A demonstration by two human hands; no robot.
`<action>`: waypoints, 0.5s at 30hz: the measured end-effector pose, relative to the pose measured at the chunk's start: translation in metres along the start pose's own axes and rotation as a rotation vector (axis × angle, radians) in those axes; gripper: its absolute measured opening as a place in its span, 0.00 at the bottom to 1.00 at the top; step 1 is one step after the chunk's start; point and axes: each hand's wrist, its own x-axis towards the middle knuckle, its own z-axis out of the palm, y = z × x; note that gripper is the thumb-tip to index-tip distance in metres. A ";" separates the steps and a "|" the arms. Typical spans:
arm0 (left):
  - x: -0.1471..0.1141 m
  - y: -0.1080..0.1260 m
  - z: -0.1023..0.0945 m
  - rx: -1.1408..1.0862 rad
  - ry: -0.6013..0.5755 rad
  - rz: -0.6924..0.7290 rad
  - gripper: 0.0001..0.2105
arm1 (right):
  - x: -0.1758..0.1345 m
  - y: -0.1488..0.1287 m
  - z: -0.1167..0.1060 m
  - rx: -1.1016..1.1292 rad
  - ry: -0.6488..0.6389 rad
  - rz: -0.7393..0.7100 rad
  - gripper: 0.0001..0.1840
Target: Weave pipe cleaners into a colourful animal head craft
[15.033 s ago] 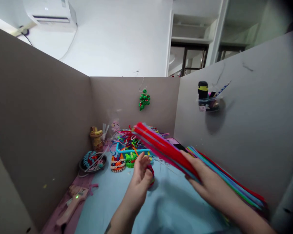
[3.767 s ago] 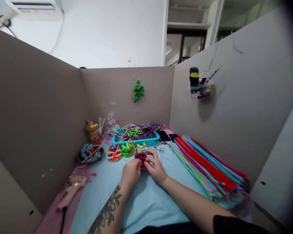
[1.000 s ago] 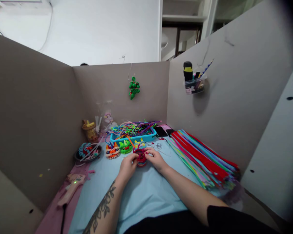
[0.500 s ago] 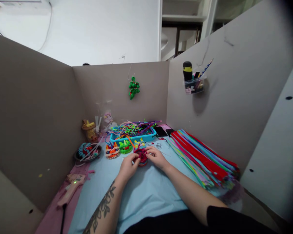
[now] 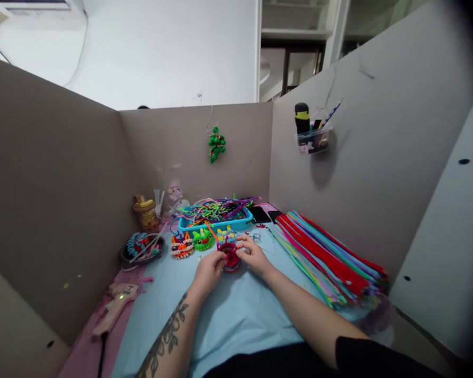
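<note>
Between my hands is a dark red and magenta round piece of pipe-cleaner craft point(image 5: 231, 259), ring-like with a hollow middle. My left hand point(image 5: 211, 269) pinches its left rim with thumb and fingers. On the opposite side, the fingers of my right hand point(image 5: 253, 255) close on its right edge. Just behind it stand finished-looking fuzzy pieces: an orange and white one point(image 5: 182, 246), a green one with a face point(image 5: 203, 239), and a yellow and blue one point(image 5: 225, 234). Scissors point(image 5: 256, 238) lie beyond my right fingers.
A blue basket point(image 5: 215, 228) full of tangled pipe cleaners stands at the back. Bundled pipe cleaners point(image 5: 331, 257) lie on the right. To the left are a dark bowl point(image 5: 144, 254) and a pink glue gun point(image 5: 116, 310) with a cord. Grey partitions point(image 5: 197, 157) enclose the table.
The red piece has tipped slightly, showing more of its hollow middle. Both hands keep hold of it with small finger shifts. The camera view has tilted up a little.
</note>
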 end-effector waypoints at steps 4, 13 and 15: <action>0.000 0.003 -0.001 0.000 -0.023 0.020 0.08 | 0.000 -0.002 -0.001 0.014 0.027 -0.014 0.09; -0.001 0.006 -0.003 0.015 -0.016 0.037 0.07 | 0.005 -0.002 -0.011 -0.003 0.056 -0.138 0.10; -0.001 0.006 -0.002 0.014 -0.025 0.045 0.07 | 0.006 -0.003 -0.012 -0.024 -0.005 -0.150 0.11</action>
